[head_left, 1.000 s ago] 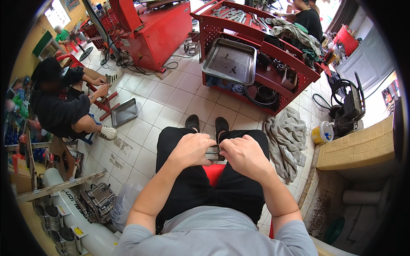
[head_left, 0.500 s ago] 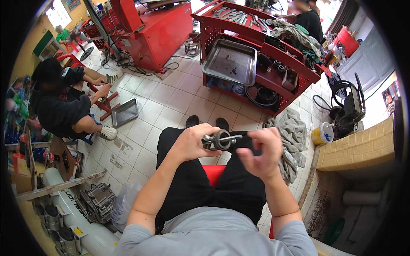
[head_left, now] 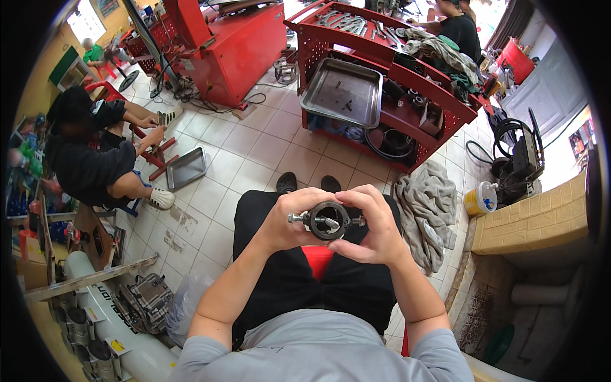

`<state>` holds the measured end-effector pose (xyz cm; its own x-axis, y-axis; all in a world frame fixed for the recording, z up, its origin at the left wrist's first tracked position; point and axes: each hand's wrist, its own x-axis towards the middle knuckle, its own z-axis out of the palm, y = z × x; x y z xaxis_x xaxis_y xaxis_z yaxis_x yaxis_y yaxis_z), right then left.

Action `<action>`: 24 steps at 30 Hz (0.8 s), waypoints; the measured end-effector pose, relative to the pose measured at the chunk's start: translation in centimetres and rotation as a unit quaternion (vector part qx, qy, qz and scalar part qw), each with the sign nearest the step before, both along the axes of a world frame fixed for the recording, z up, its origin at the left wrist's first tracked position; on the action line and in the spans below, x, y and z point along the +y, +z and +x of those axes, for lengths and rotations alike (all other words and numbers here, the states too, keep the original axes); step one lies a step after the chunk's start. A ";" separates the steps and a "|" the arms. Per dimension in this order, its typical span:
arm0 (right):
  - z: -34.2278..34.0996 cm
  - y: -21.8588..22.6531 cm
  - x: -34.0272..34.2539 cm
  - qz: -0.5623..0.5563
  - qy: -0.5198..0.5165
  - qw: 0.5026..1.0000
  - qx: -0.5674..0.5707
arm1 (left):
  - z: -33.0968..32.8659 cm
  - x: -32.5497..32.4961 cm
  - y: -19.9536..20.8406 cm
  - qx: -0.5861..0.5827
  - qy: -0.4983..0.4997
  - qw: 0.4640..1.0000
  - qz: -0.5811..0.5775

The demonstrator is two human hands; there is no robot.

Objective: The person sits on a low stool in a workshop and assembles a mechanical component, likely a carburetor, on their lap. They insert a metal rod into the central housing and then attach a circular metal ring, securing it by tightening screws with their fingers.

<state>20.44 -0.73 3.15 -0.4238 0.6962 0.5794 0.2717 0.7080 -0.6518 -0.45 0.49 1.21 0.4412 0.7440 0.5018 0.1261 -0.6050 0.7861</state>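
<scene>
- Our left hand (head_left: 285, 221), half curled, grips a dark metal ring (head_left: 342, 224) at its nine o'clock side.
- Our right hand (head_left: 379, 228) curves around its three o'clock, thumb and fingers parted.
- The ring sits above our lap (head_left: 280, 274); a red cart (head_left: 356, 41) stands toward one o'clock.

Dull, matt metal ring (head_left: 327, 235)

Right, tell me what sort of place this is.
Most likely a mechanical repair workshop: wrenches lie spread on top of a red tool cart, a large metal tray holds small dark pieces, and the person holds a ring-shaped metal part.
</scene>
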 end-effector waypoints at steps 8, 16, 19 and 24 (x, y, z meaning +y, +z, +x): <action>0.5 1.0 -0.2 0.032 -0.007 0.999 0.037 | 0.2 -0.2 0.6 0.009 0.019 1.000 0.018; 1.4 0.9 0.1 -0.021 -0.032 0.999 -0.016 | 0.9 -0.8 0.0 -0.049 0.007 0.996 -0.070; 1.4 1.3 0.4 0.041 -0.028 0.997 -0.058 | 0.9 -1.1 -0.9 -0.095 -0.013 0.981 -0.168; 1.1 1.6 0.4 0.091 -0.058 0.989 -0.101 | 0.7 -1.1 -1.3 -0.142 -0.040 0.959 -0.243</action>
<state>21.50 -0.34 4.74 -0.4672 0.6395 0.6106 0.4703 0.7645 -0.4409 0.29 -0.56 -0.11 0.4036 0.8900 0.2120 -0.1660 -0.1566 0.9736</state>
